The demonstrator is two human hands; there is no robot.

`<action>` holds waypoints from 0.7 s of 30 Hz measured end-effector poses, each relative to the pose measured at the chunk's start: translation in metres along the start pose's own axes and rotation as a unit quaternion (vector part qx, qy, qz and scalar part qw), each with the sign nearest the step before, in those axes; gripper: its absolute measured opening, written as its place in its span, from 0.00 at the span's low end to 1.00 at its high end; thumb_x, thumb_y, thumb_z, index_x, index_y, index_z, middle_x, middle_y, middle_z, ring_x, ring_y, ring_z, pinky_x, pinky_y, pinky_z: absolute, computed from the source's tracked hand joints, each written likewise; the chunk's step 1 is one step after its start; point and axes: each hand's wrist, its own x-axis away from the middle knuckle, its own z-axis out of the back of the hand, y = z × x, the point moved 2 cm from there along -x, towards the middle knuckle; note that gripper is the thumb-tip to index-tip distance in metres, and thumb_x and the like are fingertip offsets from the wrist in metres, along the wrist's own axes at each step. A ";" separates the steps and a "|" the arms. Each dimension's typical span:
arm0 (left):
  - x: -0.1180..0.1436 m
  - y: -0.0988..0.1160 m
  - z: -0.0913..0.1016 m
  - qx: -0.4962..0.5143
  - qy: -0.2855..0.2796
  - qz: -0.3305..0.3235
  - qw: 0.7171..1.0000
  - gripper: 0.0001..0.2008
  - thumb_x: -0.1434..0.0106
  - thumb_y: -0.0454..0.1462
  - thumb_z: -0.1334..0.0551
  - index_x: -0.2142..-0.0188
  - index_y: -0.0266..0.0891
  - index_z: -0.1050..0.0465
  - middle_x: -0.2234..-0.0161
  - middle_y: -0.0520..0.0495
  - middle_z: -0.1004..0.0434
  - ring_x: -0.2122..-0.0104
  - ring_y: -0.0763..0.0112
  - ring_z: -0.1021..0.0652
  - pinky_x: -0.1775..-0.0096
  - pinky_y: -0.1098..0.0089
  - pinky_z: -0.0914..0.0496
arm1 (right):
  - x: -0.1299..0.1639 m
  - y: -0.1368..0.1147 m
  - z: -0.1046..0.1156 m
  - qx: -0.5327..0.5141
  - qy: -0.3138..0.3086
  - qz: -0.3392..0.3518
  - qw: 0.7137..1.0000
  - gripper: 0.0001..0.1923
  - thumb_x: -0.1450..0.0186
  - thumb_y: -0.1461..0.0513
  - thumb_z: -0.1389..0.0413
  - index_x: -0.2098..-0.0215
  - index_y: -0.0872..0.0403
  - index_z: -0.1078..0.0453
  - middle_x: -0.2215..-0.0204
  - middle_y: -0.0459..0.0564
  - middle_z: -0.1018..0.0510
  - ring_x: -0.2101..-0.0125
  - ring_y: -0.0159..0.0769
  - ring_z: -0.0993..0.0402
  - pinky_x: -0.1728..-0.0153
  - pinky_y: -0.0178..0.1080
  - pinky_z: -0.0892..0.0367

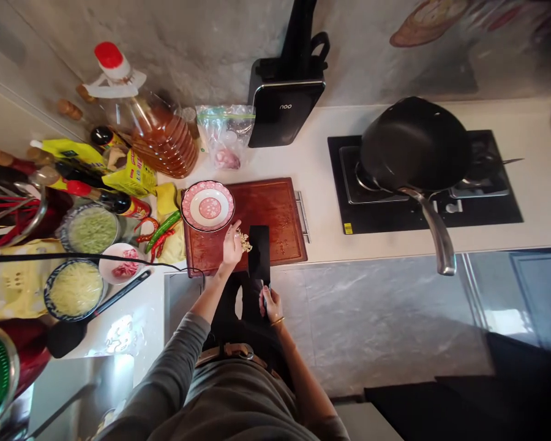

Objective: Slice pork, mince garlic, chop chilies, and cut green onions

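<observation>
White tabletop [321,177] is pretty packed on our left with bottles and bowls, while the wooden cutting board [266,208] sits right at the front edge. Our left hand [232,246] has its fingers curled onto the chopped garlic [245,242], just beside the black cleaver [259,252]. Our right hand [270,304] is wrapped around the handle, off the edge. Right of the board it's bare up to the stove [422,208].

The black appliance [285,107] reads "noo".
</observation>
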 end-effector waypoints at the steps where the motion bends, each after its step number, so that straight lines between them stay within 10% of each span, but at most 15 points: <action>1: -0.001 -0.002 -0.003 0.000 -0.001 0.005 1.000 0.26 0.31 0.45 0.61 0.43 0.38 0.38 0.44 0.39 0.33 0.42 0.66 0.34 0.39 0.56 0.42 | -0.001 0.000 -0.005 0.000 -0.002 0.001 1.000 0.29 0.50 0.35 0.48 0.79 0.52 0.41 0.94 0.35 0.42 0.95 0.23 0.49 0.95 0.29 0.51; 12: 0.012 0.023 -0.018 -0.023 0.030 0.019 0.999 0.21 0.32 0.43 0.52 0.45 0.36 0.37 0.47 0.38 0.30 0.48 0.66 0.28 0.46 0.62 0.33 | 0.012 -0.011 -0.025 -0.032 -0.053 -0.021 0.998 0.28 0.50 0.37 0.45 0.77 0.52 0.42 0.91 0.35 0.40 0.94 0.22 0.49 0.95 0.29 0.50; 21: -0.052 0.061 0.029 -0.092 0.114 -0.080 0.986 0.14 0.36 0.39 0.44 0.53 0.39 0.30 0.50 0.42 0.28 0.48 0.67 0.29 0.44 0.62 0.35 | 0.007 -0.105 -0.056 0.156 -0.081 0.114 0.978 0.24 0.41 0.41 0.51 0.78 0.51 0.41 0.93 0.37 0.39 0.94 0.26 0.45 0.93 0.31 0.51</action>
